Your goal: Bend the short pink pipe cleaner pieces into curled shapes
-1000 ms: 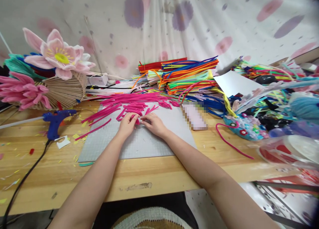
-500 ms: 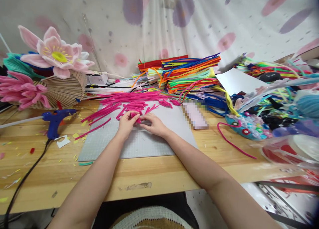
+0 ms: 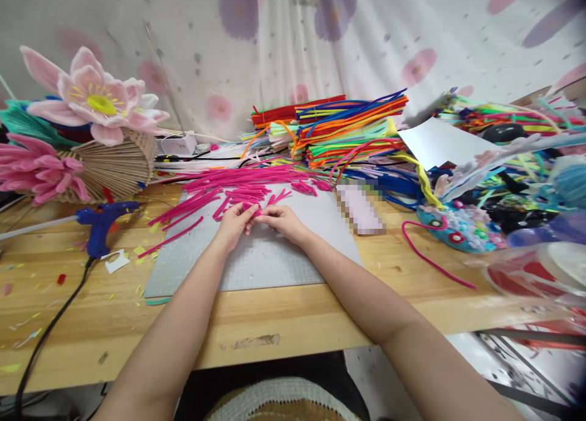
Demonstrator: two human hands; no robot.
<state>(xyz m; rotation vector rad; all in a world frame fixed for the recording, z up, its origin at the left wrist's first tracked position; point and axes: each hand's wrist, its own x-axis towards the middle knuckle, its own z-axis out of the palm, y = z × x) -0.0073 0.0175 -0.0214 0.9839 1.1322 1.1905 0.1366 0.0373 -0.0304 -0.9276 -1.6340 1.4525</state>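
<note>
Over the grey cutting mat (image 3: 270, 262) my two hands meet at a small bundle of pink pipe cleaners (image 3: 251, 210). My left hand (image 3: 234, 226) is closed round the bundle, which its fingers partly hide. With thumb and fingers pinched together, my right hand (image 3: 284, 223) touches the bundle's right side. Just beyond lie short cut pink pipe cleaners (image 3: 247, 193) and a long heap of whole pink pipe cleaners (image 3: 242, 177). Folded pink petal shapes (image 3: 303, 188) rest at the mat's back right.
A blue glue gun (image 3: 99, 226) with its cord lies at left, below a fan (image 3: 114, 168) and a pink fuzzy flower (image 3: 98, 100). Bundles of coloured pipe cleaners (image 3: 348, 128) are stacked at the back. A clear tub (image 3: 535, 271) stands at right.
My right hand's fingers have closed from a spread pose into a pinch against the pink bundle. My left hand keeps its hold. The view has shifted slightly.
</note>
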